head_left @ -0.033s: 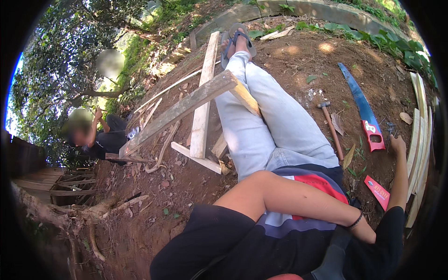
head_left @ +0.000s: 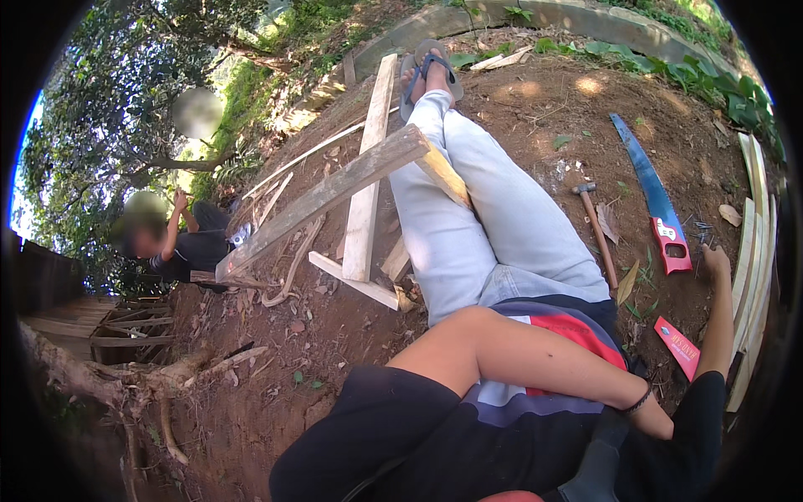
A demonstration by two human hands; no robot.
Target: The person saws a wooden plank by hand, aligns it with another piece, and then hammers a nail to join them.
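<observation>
At the right, my right hand (head_left: pixel 716 261) is low over the soil, beside a small scatter of nails (head_left: pixel 704 226). Its fingers are closed, and thin dark slivers that look like nails show at their tips. My left arm is folded across my body. A dark bracelet circles its wrist, and the left hand (head_left: pixel 657 420) is tucked against my right sleeve, its fingers hidden. A hand saw (head_left: pixel 648 184) with a red handle lies just left of my right hand. Left of the saw is a hammer (head_left: pixel 597 226). A red cardboard blade sleeve (head_left: pixel 676 345) lies by my right forearm.
A weathered plank (head_left: pixel 326 199) slants up across my shins, joined to a yellowish piece (head_left: pixel 445 177). A paler board (head_left: pixel 366 201) lies beneath it. Thin wooden strips (head_left: pixel 753 251) line the far right. Another person (head_left: pixel 188 243) crouches at left, near tree roots (head_left: pixel 167 376).
My right hand has barely shifted, and small dark slivers now show at its fingertips. The whole view has moved very slightly. My left arm stays folded.
</observation>
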